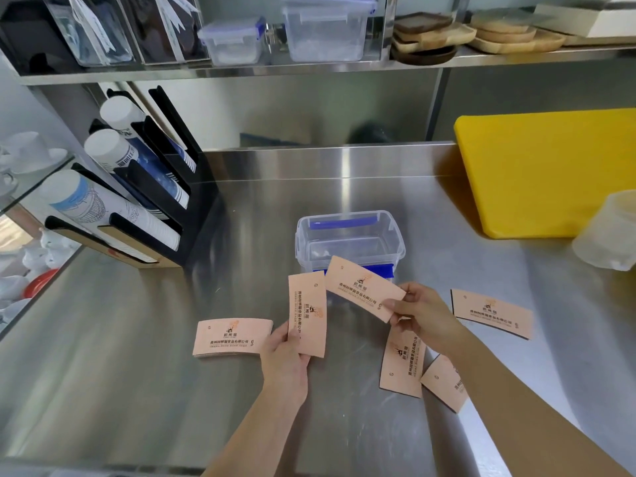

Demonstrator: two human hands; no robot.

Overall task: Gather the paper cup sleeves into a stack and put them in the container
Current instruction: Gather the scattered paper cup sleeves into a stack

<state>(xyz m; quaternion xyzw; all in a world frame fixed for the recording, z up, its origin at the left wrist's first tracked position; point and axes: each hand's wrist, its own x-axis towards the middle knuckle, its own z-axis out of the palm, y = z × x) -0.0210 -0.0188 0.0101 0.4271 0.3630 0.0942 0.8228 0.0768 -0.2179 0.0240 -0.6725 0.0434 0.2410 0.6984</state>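
Note:
Flat pink paper cup sleeves with dark print lie about a steel counter. My left hand (pixel 287 352) grips one sleeve (pixel 308 311) by its lower end, held upright. My right hand (pixel 421 313) pinches another sleeve (pixel 361 287) by its right end, lifted in front of the clear plastic container (pixel 349 237), which stands open with blue clips. A small stack of sleeves (pixel 229 337) lies left of my left hand. One sleeve (pixel 490 313) lies to the right. Two more, a sleeve (pixel 402 364) and another sleeve (pixel 444 382), lie partly under my right forearm.
A black cup dispenser (pixel 137 197) with white paper cups stands at the left. A yellow cutting board (pixel 550 170) leans at the back right, with a translucent tub (pixel 611 235) in front of it. The shelf above carries plastic boxes and wooden trays.

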